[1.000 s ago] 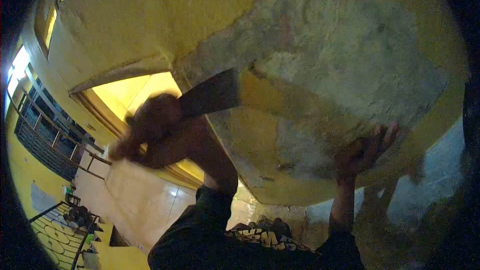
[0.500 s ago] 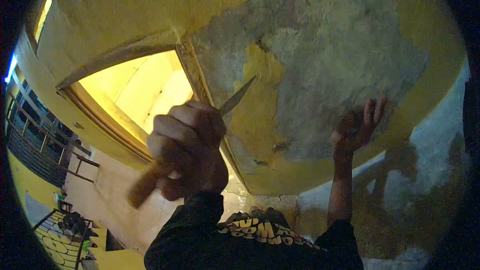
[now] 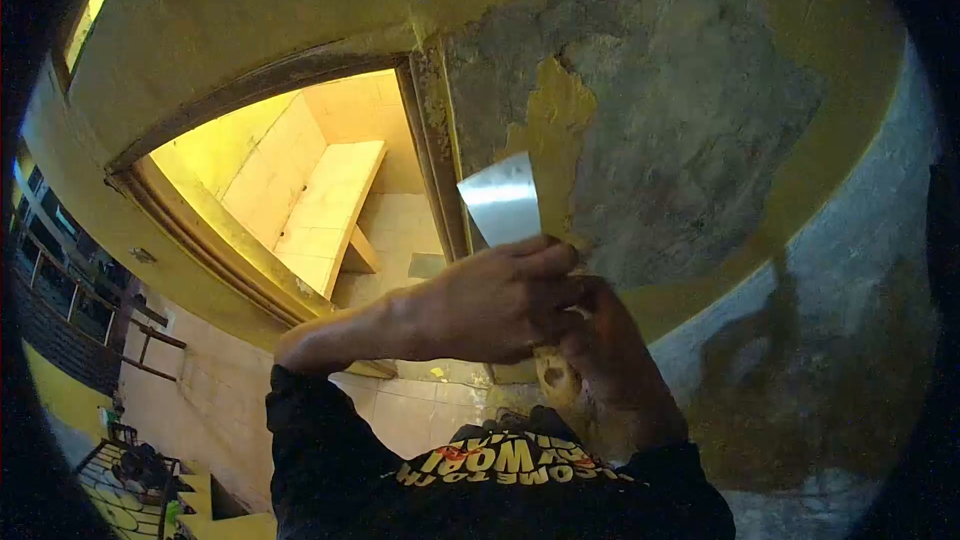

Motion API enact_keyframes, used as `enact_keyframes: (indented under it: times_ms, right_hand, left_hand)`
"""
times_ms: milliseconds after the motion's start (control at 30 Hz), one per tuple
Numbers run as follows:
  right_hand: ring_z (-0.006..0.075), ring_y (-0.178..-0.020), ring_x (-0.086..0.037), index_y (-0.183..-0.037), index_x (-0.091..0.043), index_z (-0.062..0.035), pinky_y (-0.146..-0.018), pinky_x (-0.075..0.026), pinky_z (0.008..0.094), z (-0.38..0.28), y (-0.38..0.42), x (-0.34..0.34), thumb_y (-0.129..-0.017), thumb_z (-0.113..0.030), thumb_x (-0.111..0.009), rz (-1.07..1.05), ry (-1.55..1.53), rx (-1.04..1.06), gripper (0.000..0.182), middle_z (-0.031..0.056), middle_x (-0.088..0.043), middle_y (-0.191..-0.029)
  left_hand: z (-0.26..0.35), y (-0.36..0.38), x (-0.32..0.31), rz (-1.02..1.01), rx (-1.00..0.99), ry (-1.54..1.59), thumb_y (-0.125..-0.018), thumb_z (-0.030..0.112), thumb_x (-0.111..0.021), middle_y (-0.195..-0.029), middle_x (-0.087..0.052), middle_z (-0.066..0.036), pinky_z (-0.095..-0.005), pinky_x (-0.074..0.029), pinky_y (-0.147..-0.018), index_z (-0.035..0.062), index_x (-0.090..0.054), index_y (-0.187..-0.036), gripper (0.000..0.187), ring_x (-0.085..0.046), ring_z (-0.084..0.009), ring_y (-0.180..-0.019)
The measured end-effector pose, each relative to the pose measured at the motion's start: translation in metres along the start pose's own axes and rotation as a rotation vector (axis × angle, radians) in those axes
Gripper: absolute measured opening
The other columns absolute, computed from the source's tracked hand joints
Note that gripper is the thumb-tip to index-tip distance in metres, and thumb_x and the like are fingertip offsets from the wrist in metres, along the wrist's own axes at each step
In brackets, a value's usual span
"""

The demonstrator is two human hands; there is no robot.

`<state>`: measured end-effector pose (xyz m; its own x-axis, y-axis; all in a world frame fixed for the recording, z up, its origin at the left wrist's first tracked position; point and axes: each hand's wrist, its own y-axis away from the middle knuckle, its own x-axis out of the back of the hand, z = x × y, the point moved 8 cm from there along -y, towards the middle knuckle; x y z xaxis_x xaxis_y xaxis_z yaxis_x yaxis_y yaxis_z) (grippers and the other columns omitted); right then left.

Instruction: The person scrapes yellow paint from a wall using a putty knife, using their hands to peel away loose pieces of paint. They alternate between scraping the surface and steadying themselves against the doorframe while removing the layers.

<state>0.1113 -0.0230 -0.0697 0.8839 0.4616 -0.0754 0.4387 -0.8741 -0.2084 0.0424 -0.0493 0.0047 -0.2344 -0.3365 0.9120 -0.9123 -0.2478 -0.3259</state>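
Observation:
A scraper (image 3: 502,202) with a broad shiny metal blade points upward in front of the wall. Closed around it just below the blade is my left hand (image 3: 480,302), its back toward me. My right hand (image 3: 612,350) meets it from the right, fingers curled at the scraper's wooden handle (image 3: 555,375), whose end shows below both hands. Some right fingers are hidden behind the left hand. Behind the blade, yellow paint (image 3: 555,105) borders a bare grey patch (image 3: 690,130) on the wall. The blade seems apart from the wall.
To the left is a framed opening (image 3: 432,140) onto a lit room with a tiled bench (image 3: 335,200). A metal railing (image 3: 110,475) and steps (image 3: 205,495) lie at lower left. A grey wall section (image 3: 850,240) with shadows runs along the right.
My right hand has left the wall and joined my left at the scraper. The scraper has swung upright, its blade now showing its broad face. The view has shifted slightly.

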Motion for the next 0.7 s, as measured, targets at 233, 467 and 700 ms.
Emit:
enact_keyframes:
  times_ms: [233, 467, 700]
  right_hand:
    - [0.0176, -0.084, -0.055, -0.130, -0.030, -0.0058, -0.068, -0.054, 0.0400, 0.010, -0.018, -0.056, -0.091, -0.015, -0.048, -0.412, -0.373, 0.069, 0.044, 0.0092, -0.049, -0.109]
    - [0.0199, -0.092, -0.055, -0.133, -0.031, -0.0070, -0.077, -0.051, 0.0381, 0.023, -0.022, -0.064, -0.092, -0.008, -0.044, -0.242, -0.477, 0.247, 0.043, 0.0116, -0.051, -0.110]
    - [0.0165, -0.087, -0.056, -0.126, -0.036, -0.0020, -0.077, -0.046, 0.0316, 0.079, -0.019, -0.052, -0.093, -0.016, -0.045, -0.150, -0.258, 0.168, 0.037, 0.0109, -0.052, -0.104]
  left_hand:
    - [-0.028, 0.028, 0.013, 0.121, 0.213, 0.061, -0.065, 0.018, -0.064, -0.100, -0.056, -0.003, -0.0370, -0.032, -0.105, 0.0142, -0.068, -0.082, 0.018, -0.046, -0.0226, -0.107]
    - [-0.028, 0.072, 0.042, 0.308, 0.567, -0.195, -0.065, 0.031, -0.074, -0.140, -0.023, -0.015, -0.0603, -0.014, -0.106, 0.0255, -0.062, -0.106, 0.043, -0.019, -0.0356, -0.131]
    - [-0.055, 0.142, -0.037, 0.883, 0.881, 1.026, -0.087, 0.020, -0.058, -0.129, -0.043, -0.017, -0.0379, -0.032, -0.100, -0.0043, -0.029, -0.133, 0.060, -0.044, -0.0271, -0.118]
